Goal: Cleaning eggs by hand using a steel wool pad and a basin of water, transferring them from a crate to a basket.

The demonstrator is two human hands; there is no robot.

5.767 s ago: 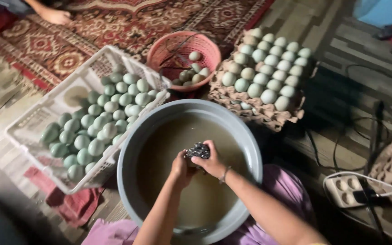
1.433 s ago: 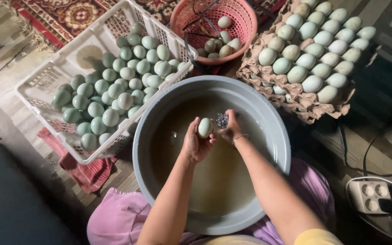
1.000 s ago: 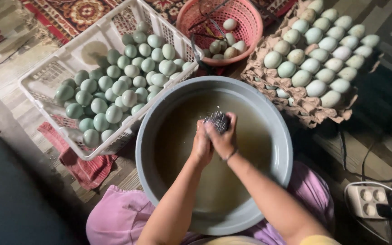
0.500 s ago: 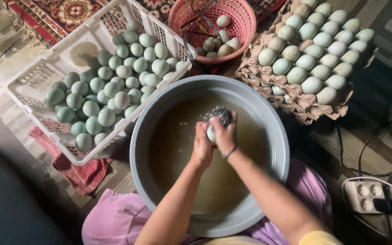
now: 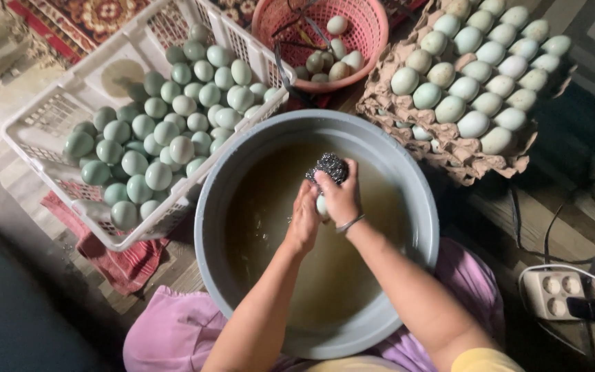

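At nine o'clock, the white slatted plastic crate (image 5: 49, 117) holds pale green eggs (image 5: 166, 117), roughly forty showing, likely more beneath. Centre: the round grey plastic basin (image 5: 418, 207) of murky brown water. Your left hand (image 5: 303, 222) wraps closed around one pale egg (image 5: 321, 204), just a sliver showing between your hands above the water; your right hand (image 5: 340, 196) grips the silver steel-wool scourer (image 5: 328, 167), fingers narrow over it, pressed to the egg's upper side. Judgement: scrub lightly in short circles, turn the egg in your left palm rather than bearing down, since shell cracks easily under steel wool; keep it low over the water. At twelve o'clock, the round pink plastic basket (image 5: 373, 34) holds about seven eggs. At two o'clock, the stack of brown pulp egg trays (image 5: 449, 155) carries some twenty pale eggs on top, others tucked in lower layers. At four o'clock, one white power strip (image 5: 552, 293).
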